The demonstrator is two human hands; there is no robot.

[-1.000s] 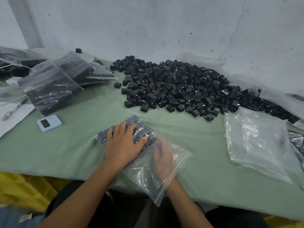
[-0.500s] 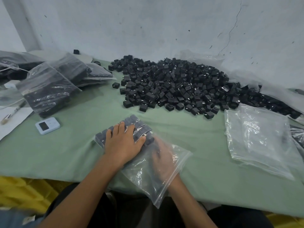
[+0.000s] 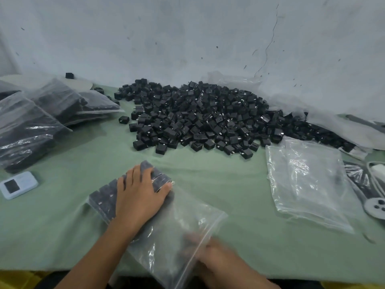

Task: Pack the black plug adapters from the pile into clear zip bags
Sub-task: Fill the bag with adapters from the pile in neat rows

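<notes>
A big pile of black plug adapters lies on the green cloth at the back centre. In front of me a clear zip bag lies flat, its mouth toward me. Rows of adapters fill its far end. My left hand lies flat on top of the bag, fingers spread, pressing on those adapters. My right hand is at the bag's mouth near the table edge, fingertips just inside the plastic and blurred by motion.
Filled bags are stacked at the left, with a small white device in front of them. Flat clear bags lie at the right, beside a white round plug part. One loose adapter sits left of the pile.
My right hand has drawn back from deep inside the bag to its mouth. My left hand still rests on the adapters in the bag.
</notes>
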